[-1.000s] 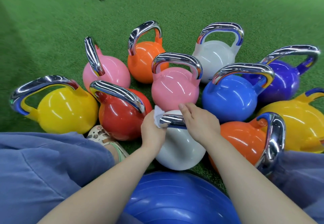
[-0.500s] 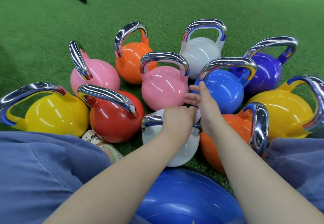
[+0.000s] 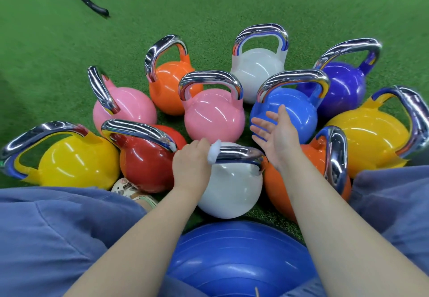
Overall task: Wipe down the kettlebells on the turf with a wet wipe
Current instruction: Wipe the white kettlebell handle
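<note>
Our left hand grips the wipe on the white kettlebell handle; our right hand hovers released beside it. Red, pink and orange bells crowd it on the turf, with a blue ball nearest us.

My white wipe sits on a white kettlebell with a chrome handle, over green turf; blue ball at bottom centre.

Kettlebells are sitting clustered on the turf, many touching. An exercise ball is lying just nearer than them, between the person's knees. Ropes are lying well behind, to the left.
</note>
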The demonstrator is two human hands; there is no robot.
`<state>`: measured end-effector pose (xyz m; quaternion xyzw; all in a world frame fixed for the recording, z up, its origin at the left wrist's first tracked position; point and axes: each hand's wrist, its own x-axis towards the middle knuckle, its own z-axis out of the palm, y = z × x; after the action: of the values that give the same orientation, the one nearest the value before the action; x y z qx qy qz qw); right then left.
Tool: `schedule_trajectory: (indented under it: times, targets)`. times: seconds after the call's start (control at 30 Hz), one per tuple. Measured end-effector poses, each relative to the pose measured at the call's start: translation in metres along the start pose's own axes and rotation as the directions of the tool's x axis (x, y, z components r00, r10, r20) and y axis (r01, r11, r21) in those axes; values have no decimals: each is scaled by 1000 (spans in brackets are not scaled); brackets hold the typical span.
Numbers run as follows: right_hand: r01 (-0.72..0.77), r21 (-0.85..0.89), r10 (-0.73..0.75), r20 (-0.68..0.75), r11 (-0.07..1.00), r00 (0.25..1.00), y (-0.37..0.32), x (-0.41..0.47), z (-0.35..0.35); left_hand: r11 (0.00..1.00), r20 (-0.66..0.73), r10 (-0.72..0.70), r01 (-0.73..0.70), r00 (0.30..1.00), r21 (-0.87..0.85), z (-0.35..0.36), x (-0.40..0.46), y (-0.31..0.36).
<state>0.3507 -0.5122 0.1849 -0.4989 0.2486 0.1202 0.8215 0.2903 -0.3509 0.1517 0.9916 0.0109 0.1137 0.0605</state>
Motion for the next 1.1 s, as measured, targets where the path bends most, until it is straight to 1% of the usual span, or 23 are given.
schedule_trajectory:
  times: [0.03,0.07,0.1,0.13,0.17,0.2,0.23,0.27,0.3,0.33,0.43,0.5,0.53,0.6,0.63,0.67,0.73,0.8,0.87,0.93,1.0,1.1]
  targets:
    - [-4,0,4,-1,1000,1000,1,-1,0,1000,19,-23,23,1000,-21,-3,-1,5]
    - [-4,-1,4,-1,1000,1000,2,-1,1,999,72,-45,46,996,-20,-8,-2,10]
    - [-4,-2,4,-4,1000,1000,2,-1,1,999,176,-44,38,983,35,-15,-3,15]
    - [-3,-1,3,-10,1000,1000,2,0,0,994,274,-10,-19,962,106,-20,-3,18]
    - [-2,1,2,-15,1000,1000,2,1,0,989,376,24,-77,926,128,-26,-3,18]
    - [0,3,0,-16,1000,1000,2,1,1,988,471,42,-107,881,112,-35,0,16]
    - [0,1,0,-15,1000,1000,2,2,1,991,547,47,-107,836,79,-43,5,15]
    - [-1,0,1,-13,1000,1000,3,3,1,994,607,54,-101,793,45,-48,10,11]
    - [-1,1,1,-11,1000,1000,3,3,3,993,640,78,-114,765,15,-51,16,7]
    - [1,-3,-1,-10,1000,1000,4,3,4,988,652,114,-157,749,8,-52,22,3]
    - [7,-34,-8,-16,999,1000,5,2,6,937,636,242,-347,733,43,-56,35,-6]
    - [16,-118,-19,-22,993,1000,6,3,7,919,625,302,-394,719,9,-52,39,-15]
    - [24,-214,-31,-28,977,999,6,4,6,915,615,335,-403,714,-30,-49,40,-19]
    - [52,-445,-67,-18,894,998,10,5,2,921,575,378,-360,726,-151,-41,34,-25]
    - [69,-525,-86,-7,848,996,14,7,-1,926,541,376,-316,752,-205,-34,30,-27]
    - [82,-579,-98,3,811,995,19,8,-5,935,495,350,-266,795,-233,-29,25,-26]
    - [96,-641,-110,18,762,994,25,9,-10,963,366,253,-197,896,-181,-19,15,-19]
    - [102,-642,-100,41,760,994,28,8,-11,983,237,184,-174,954,-63,-11,6,-13]
    - [115,-653,-104,56,749,993,30,6,-11,976,144,194,-206,970,73,-9,4,-5]
    - [134,-702,-126,63,700,990,32,5,-13,957,89,222,-234,971,173,-9,4,3]
    - [132,-702,-117,69,700,991,33,6,-14,931,102,259,-276,961,239,-10,9,18]
    - [72,-634,-57,44,770,997,29,5,-15,903,186,299,-340,936,262,-7,16,48]
